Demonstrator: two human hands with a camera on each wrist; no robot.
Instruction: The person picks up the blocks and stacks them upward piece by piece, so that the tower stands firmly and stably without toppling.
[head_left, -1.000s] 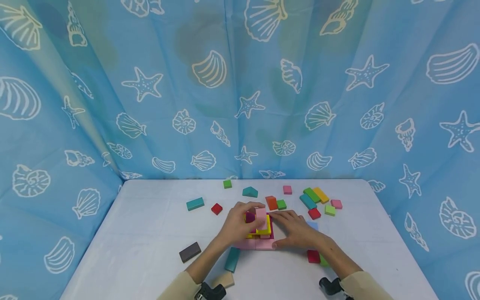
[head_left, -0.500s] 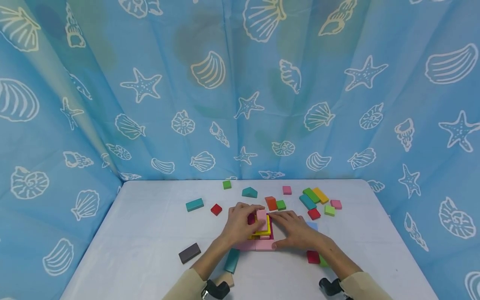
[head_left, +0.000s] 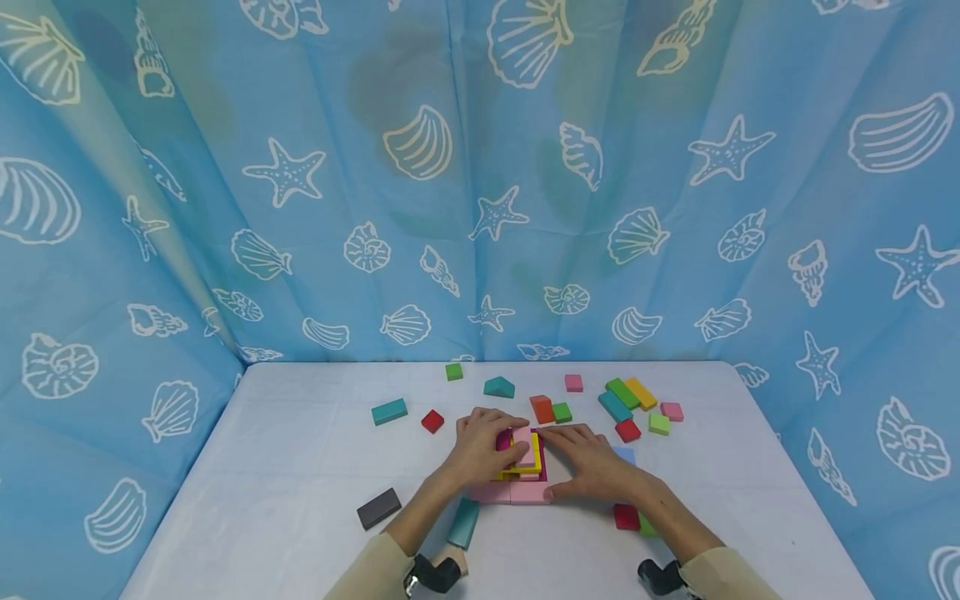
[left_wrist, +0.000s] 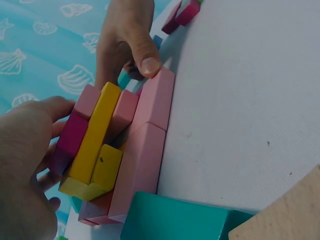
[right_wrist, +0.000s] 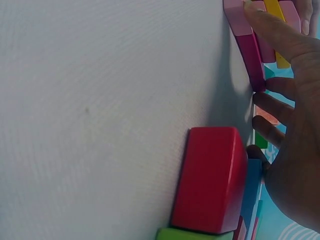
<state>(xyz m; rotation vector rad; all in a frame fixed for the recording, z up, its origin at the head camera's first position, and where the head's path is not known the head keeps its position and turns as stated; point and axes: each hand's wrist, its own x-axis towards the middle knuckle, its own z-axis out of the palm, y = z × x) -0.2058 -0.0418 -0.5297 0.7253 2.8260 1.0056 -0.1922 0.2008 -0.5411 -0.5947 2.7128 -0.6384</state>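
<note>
Near the table's middle stands a stack of wooden blocks. Its front row is pink blocks [head_left: 528,493], with yellow blocks [left_wrist: 97,132] above. On top sit a magenta block [left_wrist: 69,142] and a small pink block [head_left: 522,440] beside it. My left hand [head_left: 480,450] pinches that upper pink block between thumb and fingers. From the other side my right hand [head_left: 592,462] rests against the stack, its thumb on the front pink row. In the right wrist view the index fingertip touches the far end of a magenta base block [right_wrist: 250,57]. My hands hide parts of the stack.
Left of the stack lie a dark grey block [head_left: 379,508], a teal block [head_left: 389,411] and a red cube [head_left: 432,421]. Another teal block [head_left: 465,523] lies by my left wrist. A red block [head_left: 627,517] sits near the right forearm. Several coloured blocks lie behind, at right.
My left hand has shifted slightly right with the upper pink block, which now sits a little lower on the stack. The right hand has stayed in place.
</note>
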